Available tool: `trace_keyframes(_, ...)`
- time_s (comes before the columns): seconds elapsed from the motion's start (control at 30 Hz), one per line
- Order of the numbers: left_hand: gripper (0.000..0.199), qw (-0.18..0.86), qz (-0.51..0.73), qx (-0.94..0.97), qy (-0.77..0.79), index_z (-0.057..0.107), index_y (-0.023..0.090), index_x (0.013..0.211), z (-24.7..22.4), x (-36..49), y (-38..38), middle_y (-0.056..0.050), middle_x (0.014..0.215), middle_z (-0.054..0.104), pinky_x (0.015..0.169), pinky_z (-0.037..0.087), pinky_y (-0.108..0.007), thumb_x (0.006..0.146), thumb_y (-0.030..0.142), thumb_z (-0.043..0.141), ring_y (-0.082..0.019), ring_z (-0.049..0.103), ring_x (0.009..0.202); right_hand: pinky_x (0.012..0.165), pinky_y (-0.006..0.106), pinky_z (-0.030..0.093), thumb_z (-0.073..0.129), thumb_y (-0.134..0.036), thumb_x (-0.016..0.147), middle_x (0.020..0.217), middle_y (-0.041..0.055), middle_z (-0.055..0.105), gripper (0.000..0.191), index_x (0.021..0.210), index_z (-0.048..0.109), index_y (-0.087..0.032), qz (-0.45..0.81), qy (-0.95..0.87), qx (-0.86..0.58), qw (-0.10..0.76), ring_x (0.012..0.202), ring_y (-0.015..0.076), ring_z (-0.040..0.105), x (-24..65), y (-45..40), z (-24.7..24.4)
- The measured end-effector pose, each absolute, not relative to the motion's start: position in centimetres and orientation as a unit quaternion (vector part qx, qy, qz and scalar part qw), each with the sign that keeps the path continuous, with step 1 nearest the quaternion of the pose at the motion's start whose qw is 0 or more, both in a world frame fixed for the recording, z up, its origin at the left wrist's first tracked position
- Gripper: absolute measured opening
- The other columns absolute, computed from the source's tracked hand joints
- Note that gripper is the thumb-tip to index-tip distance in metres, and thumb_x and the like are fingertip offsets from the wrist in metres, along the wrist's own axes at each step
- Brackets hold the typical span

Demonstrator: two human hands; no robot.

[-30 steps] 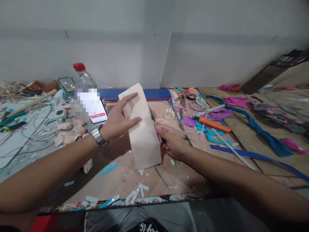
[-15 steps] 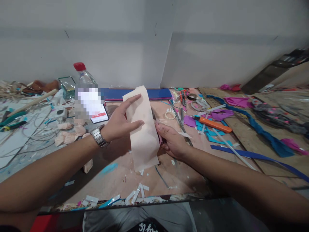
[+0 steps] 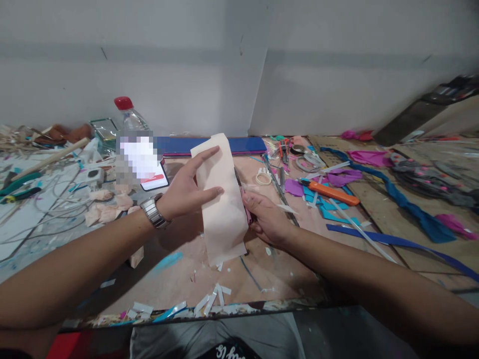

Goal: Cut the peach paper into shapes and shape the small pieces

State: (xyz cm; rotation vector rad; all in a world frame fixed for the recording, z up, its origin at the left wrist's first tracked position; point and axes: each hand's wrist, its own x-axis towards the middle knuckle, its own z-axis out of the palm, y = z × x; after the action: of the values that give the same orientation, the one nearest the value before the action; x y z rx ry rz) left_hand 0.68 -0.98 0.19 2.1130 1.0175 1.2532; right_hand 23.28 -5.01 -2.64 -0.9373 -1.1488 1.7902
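Observation:
A long cream sheet (image 3: 224, 224), like paper or thin foam, is held at a slant over the middle of the table. My left hand (image 3: 187, 187), with a metal watch on its wrist, grips it from the left; thumb and index finger lie spread on its face, and the other fingers are hidden behind. At the sheet's right edge my right hand (image 3: 269, 217) is closed on a dark pink object (image 3: 248, 214). Most of that object is hidden by the fingers and sheet, so its kind cannot be made out. A dark edge shows beside the sheet above this hand.
Behind the sheet lies a flat blue stack (image 3: 247, 145). A lit phone (image 3: 153, 179) and a red-capped bottle (image 3: 130, 117) stand left, near green-handled pliers (image 3: 22, 184). Right are an orange cutter (image 3: 333, 193), a tape roll (image 3: 263, 178) and blue strips (image 3: 404, 239). Scraps line the front edge.
Almost nothing differs. The sheet's right edge bends slightly beside my right hand, while both hands keep their places.

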Motion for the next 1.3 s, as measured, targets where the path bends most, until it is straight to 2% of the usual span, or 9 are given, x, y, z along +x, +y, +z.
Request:
trace_keyframes(0.27, 0.089, 0.249, 0.457, 0.766, 0.378, 0.047, 0.030, 0.153, 0.2, 0.7, -1.2, -0.010, 0.154, 0.053, 0.115, 0.047, -0.054, 0.073, 0.041, 0.087, -0.034, 0.058, 0.133, 0.032, 0.016, 0.014, 0.081, -0.064, 0.073, 0.055, -0.0090, 0.048, 0.053, 0.088, 0.059, -0.018, 0.706, -0.458, -0.371, 0.392, 0.038, 0.0034, 0.027, 23.3, -5.1, -2.6)
trace_keyframes(0.37, 0.082, 0.265, 0.477, 0.747, 0.380, 0.046, 0.031, 0.152, 0.1, 0.6, -1.0, -0.010, 0.154, 0.052, 0.114, 0.048, -0.054, 0.080, 0.044, 0.082, -0.033, 0.058, 0.132, 0.033, 0.017, 0.015, 0.077, -0.065, 0.078, 0.055, -0.0083, 0.050, 0.051, 0.082, 0.055, -0.019, 0.705, -0.472, -0.368, 0.381, 0.037, 0.0034, 0.029, 23.4, -5.2, -2.7)
trace_keyframes(0.47, 0.078, 0.306, 0.515, 0.711, 0.369, 0.040, 0.035, 0.153, -0.1, 0.4, -0.4, -0.009, 0.151, 0.054, 0.109, 0.054, -0.050, 0.086, 0.047, 0.077, -0.030, 0.061, 0.129, 0.034, 0.016, 0.018, 0.074, -0.065, 0.081, 0.056, -0.0074, 0.052, 0.050, 0.081, 0.053, -0.019, 0.708, -0.495, -0.355, 0.357, 0.038, 0.0032, 0.031, 23.4, -5.4, -2.6)
trace_keyframes(0.63, 0.088, 0.332, 0.517, 0.695, 0.374, 0.030, 0.038, 0.156, -0.4, 0.2, 0.3, -0.010, 0.142, 0.060, 0.098, 0.062, -0.049, 0.083, 0.049, 0.079, -0.031, 0.067, 0.121, 0.039, 0.015, 0.022, 0.075, -0.065, 0.081, 0.059, -0.0061, 0.053, 0.051, 0.083, 0.054, -0.018, 0.712, -0.511, -0.336, 0.344, 0.044, 0.0039, 0.035, 23.4, -5.5, -2.7)
trace_keyframes(0.8, 0.096, 0.335, 0.502, 0.708, 0.366, 0.031, 0.037, 0.156, -0.3, 0.4, 0.0, -0.010, 0.143, 0.060, 0.098, 0.061, -0.054, 0.077, 0.046, 0.085, -0.033, 0.067, 0.121, 0.034, 0.016, 0.022, 0.071, -0.065, 0.084, 0.060, -0.0078, 0.054, 0.050, 0.081, 0.050, -0.020, 0.707, -0.514, -0.348, 0.338, 0.037, 0.0033, 0.033, 23.7, -5.3, -3.1)
trace_keyframes(0.9, 0.097, 0.335, 0.502, 0.709, 0.365, 0.036, 0.035, 0.155, -0.2, 0.5, -0.1, -0.011, 0.150, 0.055, 0.104, 0.057, -0.056, 0.073, 0.042, 0.088, -0.035, 0.062, 0.129, 0.033, 0.016, 0.020, 0.070, -0.063, 0.085, 0.058, -0.0089, 0.053, 0.048, 0.083, 0.051, -0.020, 0.712, -0.514, -0.337, 0.339, 0.034, 0.0025, 0.029, 23.6, -5.3, -3.1)
trace_keyframes(1.03, 0.095, 0.304, 0.498, 0.720, 0.377, 0.045, 0.031, 0.152, 0.1, 0.6, -0.3, -0.011, 0.158, 0.047, 0.119, 0.043, -0.057, 0.069, 0.039, 0.092, -0.036, 0.050, 0.143, 0.034, 0.015, 0.021, 0.075, -0.065, 0.081, 0.058, -0.0089, 0.051, 0.050, 0.088, 0.055, -0.019, 0.699, -0.511, -0.344, 0.363, 0.038, 0.0032, 0.031, 23.4, -5.3, -2.9)
trace_keyframes(1.3, 0.093, 0.287, 0.491, 0.725, 0.388, 0.049, 0.030, 0.151, 0.4, 0.6, -0.7, -0.011, 0.159, 0.048, 0.126, 0.032, -0.058, 0.069, 0.038, 0.092, -0.035, 0.046, 0.148, 0.033, 0.014, 0.021, 0.076, -0.065, 0.080, 0.057, -0.0098, 0.051, 0.051, 0.092, 0.054, -0.020, 0.725, -0.490, -0.333, 0.351, 0.035, 0.0021, 0.030, 23.3, -5.4, -2.8)
